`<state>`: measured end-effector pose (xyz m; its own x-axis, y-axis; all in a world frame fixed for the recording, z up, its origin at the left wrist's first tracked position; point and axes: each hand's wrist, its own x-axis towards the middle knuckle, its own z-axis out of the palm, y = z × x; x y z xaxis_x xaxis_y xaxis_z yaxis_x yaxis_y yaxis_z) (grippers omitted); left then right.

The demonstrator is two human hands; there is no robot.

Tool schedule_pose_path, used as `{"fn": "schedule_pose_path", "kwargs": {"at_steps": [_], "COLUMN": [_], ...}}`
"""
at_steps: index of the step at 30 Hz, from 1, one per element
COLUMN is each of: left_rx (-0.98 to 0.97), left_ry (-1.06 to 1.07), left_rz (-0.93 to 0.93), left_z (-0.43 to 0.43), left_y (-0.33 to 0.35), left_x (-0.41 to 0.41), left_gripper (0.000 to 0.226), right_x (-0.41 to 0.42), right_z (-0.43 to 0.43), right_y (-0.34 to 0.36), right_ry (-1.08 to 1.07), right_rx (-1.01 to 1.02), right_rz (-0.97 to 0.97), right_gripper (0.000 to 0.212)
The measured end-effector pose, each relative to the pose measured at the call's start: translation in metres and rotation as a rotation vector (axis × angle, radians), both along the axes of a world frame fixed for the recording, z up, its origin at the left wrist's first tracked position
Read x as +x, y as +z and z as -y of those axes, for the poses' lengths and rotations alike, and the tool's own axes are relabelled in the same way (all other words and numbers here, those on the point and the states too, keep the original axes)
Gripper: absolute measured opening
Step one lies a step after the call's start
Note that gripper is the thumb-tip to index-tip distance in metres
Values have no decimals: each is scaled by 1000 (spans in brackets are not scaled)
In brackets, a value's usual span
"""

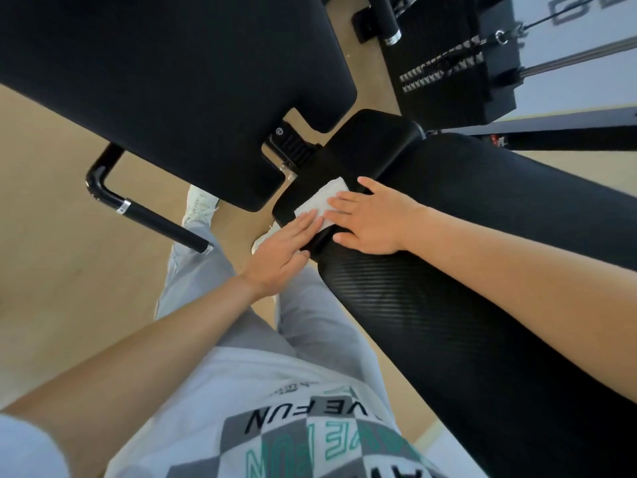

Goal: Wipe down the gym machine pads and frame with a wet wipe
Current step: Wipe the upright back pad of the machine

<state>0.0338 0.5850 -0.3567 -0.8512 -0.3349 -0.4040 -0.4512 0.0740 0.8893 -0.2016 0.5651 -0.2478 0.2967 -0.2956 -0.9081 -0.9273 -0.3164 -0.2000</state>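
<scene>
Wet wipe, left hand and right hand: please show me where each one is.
wet wipe [317, 198]: head view, on its white middle part.
left hand [281, 251]: head view, on the back of the hand.
right hand [374, 219]: head view, on the back of the hand.

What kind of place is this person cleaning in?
Most likely a gym: a large black padded seat, a black ribbed roller pad and a black weight stack with steel guide rods are in view.
</scene>
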Motion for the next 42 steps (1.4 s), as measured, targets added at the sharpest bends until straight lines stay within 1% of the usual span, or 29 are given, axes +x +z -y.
{"fn": "schedule_pose_path", "kwargs": {"at_steps": [4,8,10,13,18,22,25,30,34,38,42], "left_rx": [21,40,38,54,88,135,165,161,105,-17,-68], "left_ry": [-52,-63,-60,-54,-20,19,37,50,55,60,72], "left_rz": [31,22,29,42,107,164,193,136,64,-31,21], "left_z": [38,75,88,103,112,111,104,80,47,11,4], "left_y": [-11,-28,-36,-55,-89,-100,-94,-70,-41,-17,-20], "left_x": [-57,-117,-140,-161,-170,-164,-150,-106,-65,-30,-17], "left_gripper": [68,66,65,61,60,64,72,77,77,73,69], "right_x": [-34,-75,-90,-104,-107,-101,-90,-70,-52,-32,-27], "right_z": [21,52,66,81,93,99,99,84,63,41,38], "right_y": [-14,-29,-38,-55,-91,-108,-111,-87,-52,-16,-23], "right_ry": [-85,-157,-160,-176,-152,-133,-96,-44,22,86,83], "right_rx": [-49,-61,-70,-53,-41,-45,-37,2,53,102,103], "right_rz": [-109,-225,-274,-310,-319,-309,-281,-184,-85,0,-4], "right_gripper": [65,63,61,58,56,58,59,58,58,60,61]}}
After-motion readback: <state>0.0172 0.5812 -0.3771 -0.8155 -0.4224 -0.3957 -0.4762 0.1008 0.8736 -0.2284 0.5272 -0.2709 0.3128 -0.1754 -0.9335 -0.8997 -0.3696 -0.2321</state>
